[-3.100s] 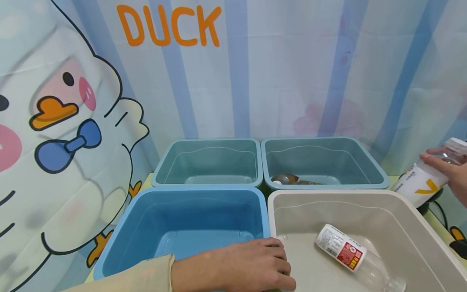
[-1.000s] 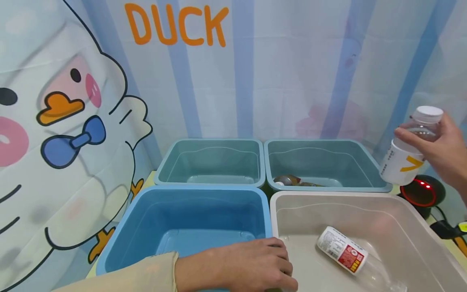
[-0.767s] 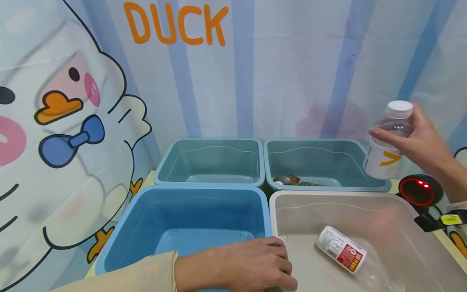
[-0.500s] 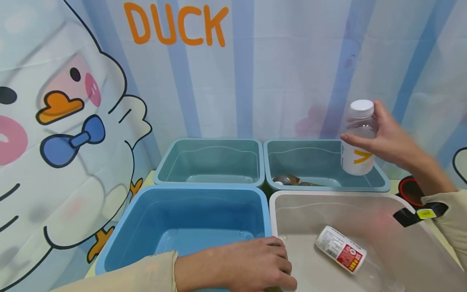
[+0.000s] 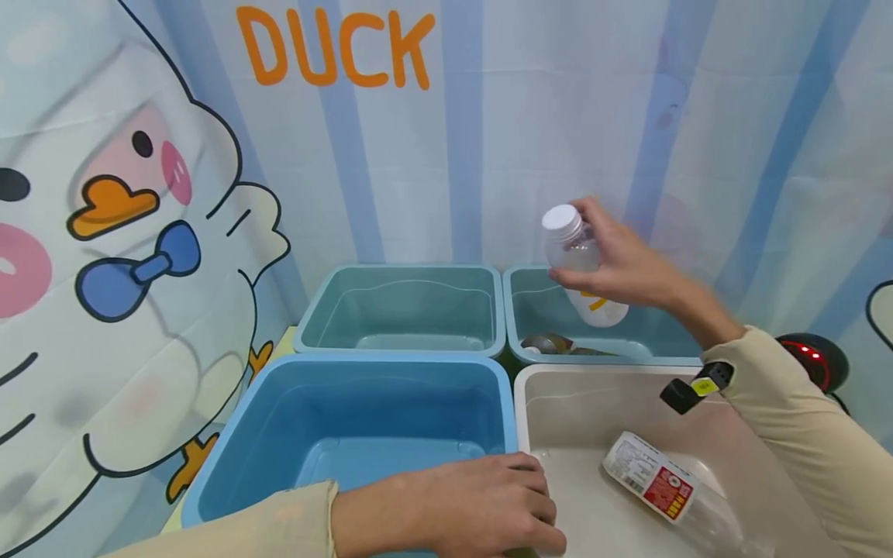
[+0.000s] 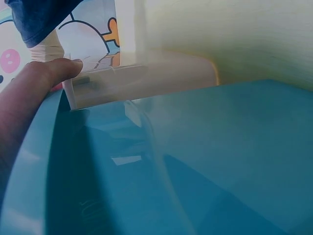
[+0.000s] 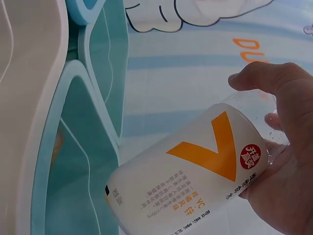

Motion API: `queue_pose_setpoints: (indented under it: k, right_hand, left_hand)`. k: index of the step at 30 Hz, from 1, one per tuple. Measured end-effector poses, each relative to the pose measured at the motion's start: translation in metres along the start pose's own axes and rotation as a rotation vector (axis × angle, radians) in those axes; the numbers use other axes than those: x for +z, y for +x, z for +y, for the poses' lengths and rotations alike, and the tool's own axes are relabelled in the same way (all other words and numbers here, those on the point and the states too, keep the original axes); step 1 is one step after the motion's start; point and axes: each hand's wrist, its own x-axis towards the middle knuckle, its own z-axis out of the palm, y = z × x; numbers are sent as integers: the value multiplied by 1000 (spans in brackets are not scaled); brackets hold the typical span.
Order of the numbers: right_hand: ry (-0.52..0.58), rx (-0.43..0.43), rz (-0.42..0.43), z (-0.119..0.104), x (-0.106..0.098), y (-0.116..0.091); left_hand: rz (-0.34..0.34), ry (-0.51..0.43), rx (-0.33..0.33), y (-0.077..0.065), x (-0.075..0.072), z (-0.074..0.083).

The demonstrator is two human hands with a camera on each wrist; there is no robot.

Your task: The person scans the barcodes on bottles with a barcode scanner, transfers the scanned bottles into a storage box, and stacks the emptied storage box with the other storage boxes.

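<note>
Item: capped bottle (image 5: pixel 575 256), clear shoulder, white label with an orange V. Location: held in the air, tilted with the cap towards the left; in the head view it lies across the far right teal bin (image 5: pixel 614 360), touching no bin that shows.

Holder: right hand (image 5: pixel 621 263). Fingers and thumb wrapped about the clear upper part, below the cap.

Step in hand, as judged: the bottle at mid-carry over the bins, grip sound, release not yet made.

Next move, as judged: calls for the bottle to be lowered past a rim, base first, before the fingers loosen; which bin is meant cannot be told.

Adjacent: brown items (image 5: pixel 547 343), partly hidden, in the far right teal bin; clear bottle with red-and-white label (image 5: pixel 670 490) on its side in the beige bin (image 5: pixel 565 457).

Left hand (image 5: pixel 488 504): resting where the beige bin meets the blue bin (image 5: pixel 398 403), fingers bent; whether they grip the rim cannot be told.

Also: far left teal bin (image 5: pixel 412 310).
</note>
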Motion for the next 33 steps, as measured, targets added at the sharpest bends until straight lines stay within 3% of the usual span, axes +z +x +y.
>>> queue_pose_setpoints:
  k: [16, 33]
  right_hand:
    - [57, -211, -167, -40, 64, 52]
    - [-93, -308, -316, -67, 119, 80]
  left_hand:
    - [-31, -81, -2, -1, 2, 1]
    - [28, -59, 27, -1, 3, 0]
